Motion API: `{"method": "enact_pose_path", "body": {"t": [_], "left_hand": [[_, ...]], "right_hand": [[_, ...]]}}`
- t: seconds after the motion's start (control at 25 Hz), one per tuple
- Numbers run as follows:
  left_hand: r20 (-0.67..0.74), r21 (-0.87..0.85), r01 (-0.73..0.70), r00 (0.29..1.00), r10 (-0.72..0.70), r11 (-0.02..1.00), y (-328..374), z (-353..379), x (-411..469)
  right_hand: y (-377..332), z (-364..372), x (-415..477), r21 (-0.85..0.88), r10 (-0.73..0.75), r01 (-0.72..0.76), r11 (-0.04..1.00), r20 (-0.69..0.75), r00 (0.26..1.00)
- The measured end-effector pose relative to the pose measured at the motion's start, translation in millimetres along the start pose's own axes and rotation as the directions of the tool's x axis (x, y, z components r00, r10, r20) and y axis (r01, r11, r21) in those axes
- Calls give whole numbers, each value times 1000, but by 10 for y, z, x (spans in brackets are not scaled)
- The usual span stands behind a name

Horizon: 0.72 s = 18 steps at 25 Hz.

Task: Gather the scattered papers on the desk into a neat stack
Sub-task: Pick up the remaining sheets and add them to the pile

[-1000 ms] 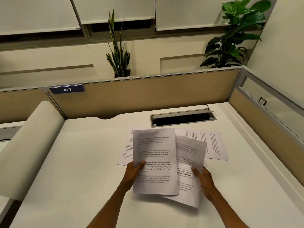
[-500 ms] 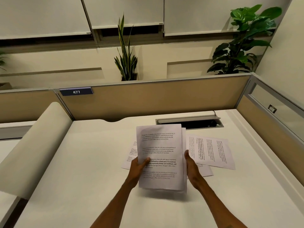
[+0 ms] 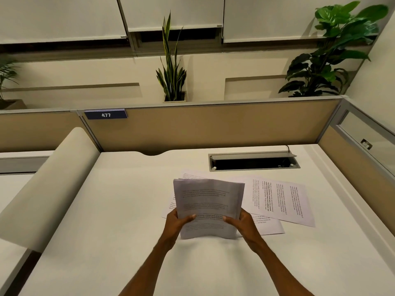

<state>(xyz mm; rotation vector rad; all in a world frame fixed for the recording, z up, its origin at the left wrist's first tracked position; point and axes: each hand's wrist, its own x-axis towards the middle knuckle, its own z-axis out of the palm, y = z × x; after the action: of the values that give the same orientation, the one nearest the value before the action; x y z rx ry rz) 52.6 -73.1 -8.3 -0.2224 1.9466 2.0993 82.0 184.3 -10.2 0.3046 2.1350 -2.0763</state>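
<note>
A small bundle of printed sheets (image 3: 208,201) stands nearly upright on its lower edge on the white desk (image 3: 119,221), slightly bowed. My left hand (image 3: 178,224) grips its lower left side and my right hand (image 3: 243,223) grips its lower right side, thumbs on the front page. Behind it, loose printed sheets lie flat: one turned sideways at the right (image 3: 282,199), another (image 3: 269,226) under it near my right wrist, and one whose edge (image 3: 170,205) shows left of the bundle.
An open cable tray (image 3: 254,162) is sunk into the desk behind the papers. Tan partition walls (image 3: 213,124) close the back and right sides. A rounded cream panel (image 3: 49,186) slopes along the left edge. Plants stand beyond the partition.
Two separately held sheets were brought together into one bundle held by both hands. The bundle has since dropped lower and its bottom edge now meets the desk.
</note>
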Motion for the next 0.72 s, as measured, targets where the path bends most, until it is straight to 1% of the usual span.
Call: {"method": "enact_pose_path", "body": {"t": [0.16, 0.28, 0.4, 0.56, 0.72], "left_hand": [[2, 16, 27, 1000, -28, 999, -18, 53, 63], [36, 35, 17, 999, -19, 999, -15, 125, 115], [42, 44, 3, 999, -5, 999, 19, 145, 184], [124, 61, 7, 992, -14, 998, 70, 123, 284], [117, 109, 8, 993, -21, 994, 66, 281, 362]], "right_hand": [[59, 31, 54, -12, 21, -22, 1000, -37, 999], [115, 96, 90, -27, 65, -66, 997, -50, 997], [85, 75, 135, 21, 68, -67, 998, -50, 996], [-19, -60, 186, 68, 60, -59, 996, -9, 998], [-80, -182, 242, 119, 104, -101, 988, -14, 995]]}}
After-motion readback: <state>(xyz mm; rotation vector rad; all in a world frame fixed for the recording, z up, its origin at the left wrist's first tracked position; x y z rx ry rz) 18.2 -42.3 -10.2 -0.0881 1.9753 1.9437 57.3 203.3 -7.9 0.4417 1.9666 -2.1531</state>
